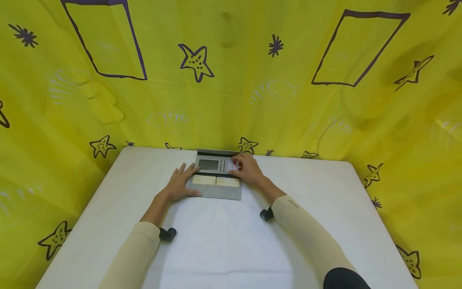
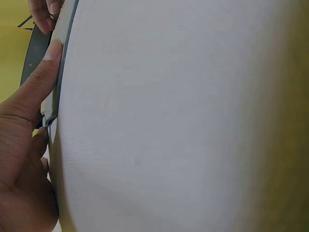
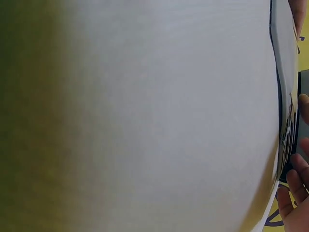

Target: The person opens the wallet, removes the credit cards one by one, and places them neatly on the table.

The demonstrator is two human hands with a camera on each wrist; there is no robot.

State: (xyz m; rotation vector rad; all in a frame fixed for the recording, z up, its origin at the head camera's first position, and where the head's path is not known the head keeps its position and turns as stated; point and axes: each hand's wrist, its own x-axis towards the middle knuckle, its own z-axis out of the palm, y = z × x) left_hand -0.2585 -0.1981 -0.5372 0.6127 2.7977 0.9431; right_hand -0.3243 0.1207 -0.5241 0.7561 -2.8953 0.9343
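Observation:
An unfolded grey wallet (image 1: 216, 192) lies at the far side of the white table, its middle panel showing a dark window and slots. Two cream cards (image 1: 203, 180) sit side by side in its near panel. My left hand (image 1: 178, 185) rests with spread fingers on the wallet's left edge; in the left wrist view its thumb (image 2: 41, 79) lies straight along that edge. At the right end of the middle panel, my right hand (image 1: 250, 170) pinches a white-and-red card (image 1: 232, 165), partly hidden by the fingers. In the right wrist view, the right hand's fingers (image 3: 295, 183) are bent beside the wallet's layered edge.
A white cloth-like surface covers the table (image 1: 223, 241). Behind and around it hangs a yellow curtain (image 1: 231, 112) with drawn starfish and shapes, close to the table's far edge. Small black cameras (image 1: 167, 234) are on both wrists.

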